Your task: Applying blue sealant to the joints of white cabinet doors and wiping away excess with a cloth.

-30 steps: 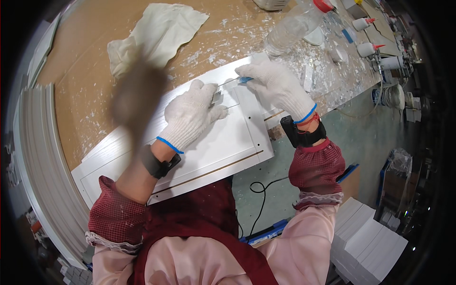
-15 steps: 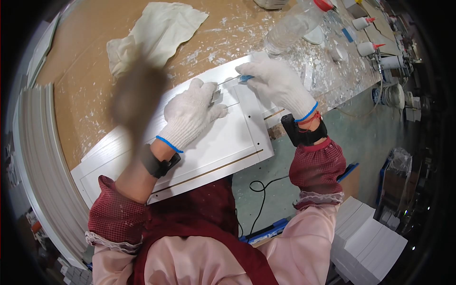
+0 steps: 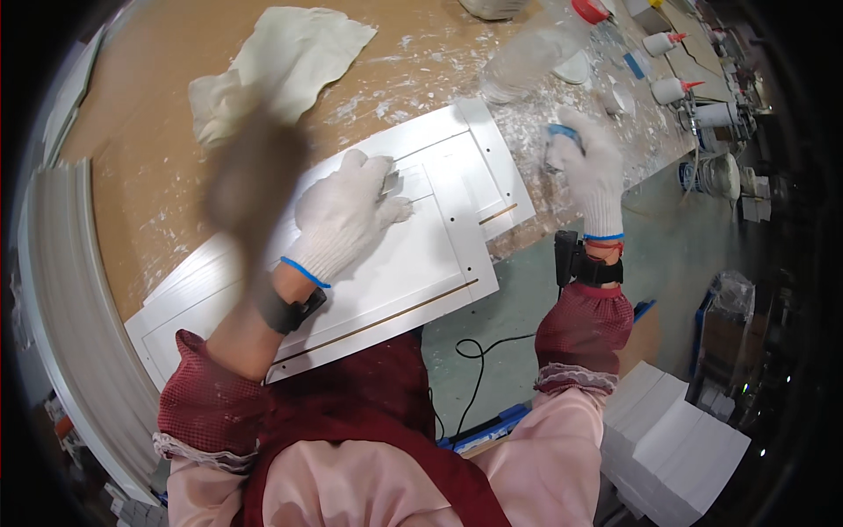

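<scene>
My left hand (image 3: 342, 206), in a white knitted glove with a blue cuff, rests on a white framed panel (image 3: 395, 250). Between its thumb and fingers is a small flat grey metal piece (image 3: 392, 183), partly hidden. My right hand (image 3: 597, 171), gloved alike, is off the panels, over the paint-spattered part of the table at the right. Its fingers close around a blue-handled tool (image 3: 563, 133); blur hides the tool's working end. A second white panel (image 3: 492, 158) lies under the first, sticking out at its far right.
A pale cloth (image 3: 294, 66) lies at the far left of the brown table (image 3: 176, 206). A clear plastic bottle (image 3: 531, 61) lies far right, near red-tipped glue bottles (image 3: 672, 90). Long white strips (image 3: 66, 290) stand at left. White boards (image 3: 676, 439) are stacked lower right.
My right hand has moved right and slightly nearer, off the panels, carrying the blue-handled tool away from my left hand. My left hand stays on the panel with the grey piece.
</scene>
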